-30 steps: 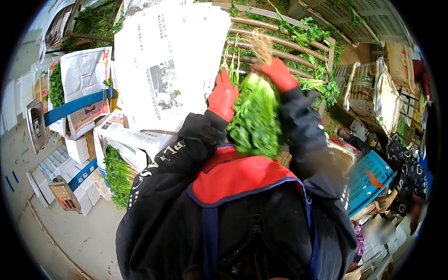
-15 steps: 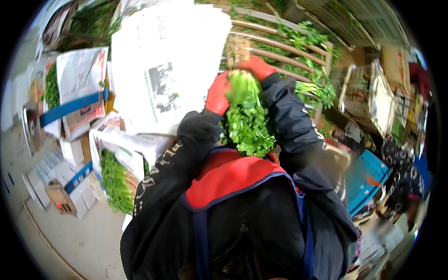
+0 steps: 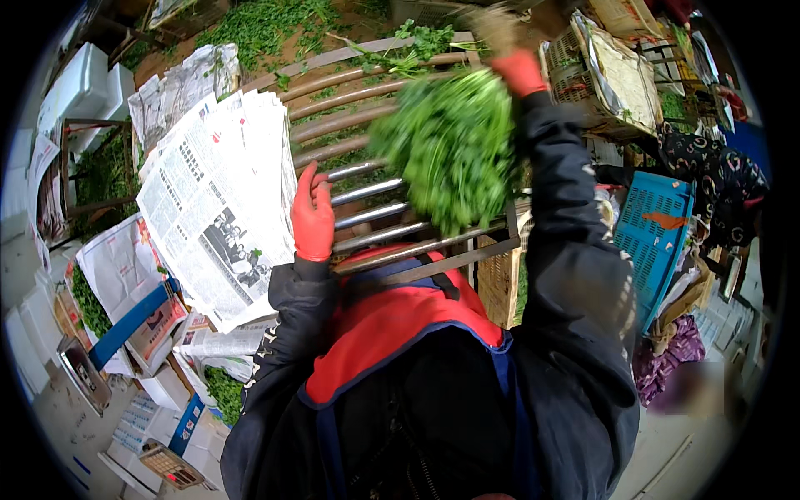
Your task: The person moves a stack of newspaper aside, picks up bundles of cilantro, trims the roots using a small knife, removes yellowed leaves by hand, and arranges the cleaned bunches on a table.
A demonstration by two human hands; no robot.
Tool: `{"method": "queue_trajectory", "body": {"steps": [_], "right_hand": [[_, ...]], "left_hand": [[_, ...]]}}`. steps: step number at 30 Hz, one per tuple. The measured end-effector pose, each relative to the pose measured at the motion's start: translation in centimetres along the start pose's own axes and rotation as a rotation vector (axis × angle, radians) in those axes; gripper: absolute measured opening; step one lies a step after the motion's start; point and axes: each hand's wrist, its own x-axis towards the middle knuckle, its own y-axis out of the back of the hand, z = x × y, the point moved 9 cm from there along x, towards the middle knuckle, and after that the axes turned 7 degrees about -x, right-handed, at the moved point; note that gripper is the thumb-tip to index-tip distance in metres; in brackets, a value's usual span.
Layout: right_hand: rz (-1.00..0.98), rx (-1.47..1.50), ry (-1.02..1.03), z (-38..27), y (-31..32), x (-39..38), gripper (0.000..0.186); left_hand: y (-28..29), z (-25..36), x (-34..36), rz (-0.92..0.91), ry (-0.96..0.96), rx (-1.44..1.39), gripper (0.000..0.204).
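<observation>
A bunch of leafy greens (image 3: 454,150), perhaps coriander or celery, hangs over the right side of a slatted rack (image 3: 346,125), blurred by motion. My right hand (image 3: 520,73), in a red glove, is closed around its stem end, with the brownish roots smeared beyond it. My left hand (image 3: 313,218), also gloved in red, holds nothing. Its fingers are raised and apart at the rack's left edge, beside a fanned stack of newspapers (image 3: 187,192). A few loose green sprigs (image 3: 408,57) lie on the rack's far bars.
Greens wrapped in paper (image 3: 87,304) stand on the left, near a calculator (image 3: 171,467) and a blue-strapped scale (image 3: 83,375). To the right are a blue plastic crate (image 3: 654,242) and a lined basket (image 3: 604,75). Scattered leaves (image 3: 271,33) cover the ground at the far side. Another person's patterned sleeve (image 3: 708,171) shows at right.
My left hand has let go of the bunch and moved left to the newspapers. My right hand has carried the bunch up and to the right. The whole view has turned.
</observation>
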Motion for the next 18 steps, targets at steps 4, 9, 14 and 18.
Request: {"method": "queue_trajectory", "body": {"steps": [4,9,14,18], "right_hand": [[0.595,-0.112,-0.366,10.7,17.6,-3.8,0.035],[0.725,-0.442,-0.122,12.4,23.6,-7.7,0.023],[0.419,0.960,-0.137,-4.9,14.9,-3.9,0.025],[0.105,1.291,-0.249,-16.4,3.7,-0.1,0.035]], "left_hand": [[-0.3,0.7,0.2,0.054,-0.086,0.046,0.036],[-4.2,0.7,1.1,-0.054,-0.081,-0.022,0.034],[0.4,3.6,1.2,0.142,-0.065,-0.269,0.027],[5.6,7.3,1.3,0.391,-0.179,-0.158,0.028]]}}
